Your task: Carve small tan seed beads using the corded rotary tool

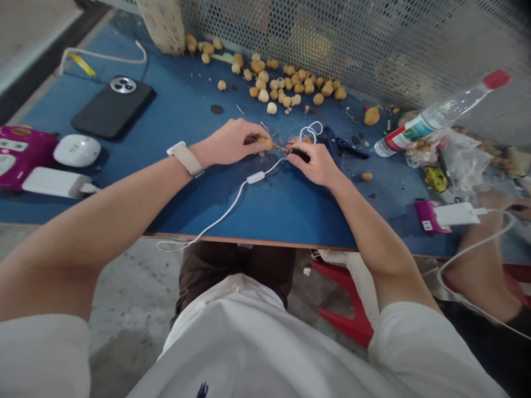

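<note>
- Pinching tight, my left hand (pixel 226 142) grips a smooth tan ball (pixel 265 143) at centre frame.
- My right hand (pixel 312 165) closes on a small black tool (pixel 297 155), just beside that ball.
- Matte, rounded tan balls (pixel 282 88) lie scattered upper centre on the blue table (pixel 199 204).

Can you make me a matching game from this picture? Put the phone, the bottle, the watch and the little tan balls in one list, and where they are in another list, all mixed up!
Things:
1. Black phone
2. Plastic bottle
3. Cream watch
4. Small tan balls

Places:
A. In a scattered heap by the metal mesh
B. On the left wrist
C. Lying on its side, far right
D. Flat on the blue table, left side

Pairs: 1-D, 2-C, 3-B, 4-A
</note>
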Demonstrator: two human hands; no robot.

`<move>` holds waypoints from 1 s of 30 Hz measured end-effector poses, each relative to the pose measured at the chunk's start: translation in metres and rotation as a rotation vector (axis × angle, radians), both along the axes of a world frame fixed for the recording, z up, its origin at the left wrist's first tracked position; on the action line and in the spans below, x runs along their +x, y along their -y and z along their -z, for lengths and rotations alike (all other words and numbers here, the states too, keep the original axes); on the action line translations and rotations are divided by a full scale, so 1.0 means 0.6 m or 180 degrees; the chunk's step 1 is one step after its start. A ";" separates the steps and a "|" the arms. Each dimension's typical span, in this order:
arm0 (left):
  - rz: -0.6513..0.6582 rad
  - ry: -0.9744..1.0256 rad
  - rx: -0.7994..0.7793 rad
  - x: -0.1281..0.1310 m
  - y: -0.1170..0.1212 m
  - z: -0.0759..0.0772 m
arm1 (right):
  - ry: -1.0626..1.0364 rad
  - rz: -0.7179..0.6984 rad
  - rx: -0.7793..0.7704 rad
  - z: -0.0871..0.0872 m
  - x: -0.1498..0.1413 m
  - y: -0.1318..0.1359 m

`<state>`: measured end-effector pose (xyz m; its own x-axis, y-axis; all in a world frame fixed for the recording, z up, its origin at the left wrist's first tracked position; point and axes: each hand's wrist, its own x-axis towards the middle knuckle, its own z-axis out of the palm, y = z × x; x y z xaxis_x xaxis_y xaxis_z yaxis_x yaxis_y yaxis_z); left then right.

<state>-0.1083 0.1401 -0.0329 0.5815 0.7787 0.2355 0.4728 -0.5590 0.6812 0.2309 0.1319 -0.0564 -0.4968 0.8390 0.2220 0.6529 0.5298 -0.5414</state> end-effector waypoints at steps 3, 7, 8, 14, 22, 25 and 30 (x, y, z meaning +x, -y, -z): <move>-0.0017 0.0010 -0.0032 0.000 0.000 -0.001 | 0.0017 0.0014 -0.0044 0.000 0.001 0.000; -0.0022 0.0015 -0.0046 0.000 0.001 -0.001 | 0.0008 0.0021 -0.0039 0.000 0.000 0.001; -0.0017 0.0021 -0.0045 0.000 0.000 0.000 | 0.0008 0.0012 -0.0032 0.000 -0.001 0.001; -0.0015 0.0052 -0.0022 -0.001 0.001 0.000 | -0.0032 0.0028 -0.0021 -0.003 -0.004 0.003; -0.0014 -0.0042 -0.0102 -0.001 0.002 -0.005 | -0.0057 0.0031 -0.0035 0.000 0.000 0.000; -0.0024 -0.0053 -0.0096 0.000 0.002 -0.004 | 0.0005 0.0020 -0.0074 0.002 0.003 -0.002; -0.0059 -0.0079 -0.0081 0.000 0.003 -0.003 | -0.0030 0.0006 -0.0033 0.006 0.006 -0.006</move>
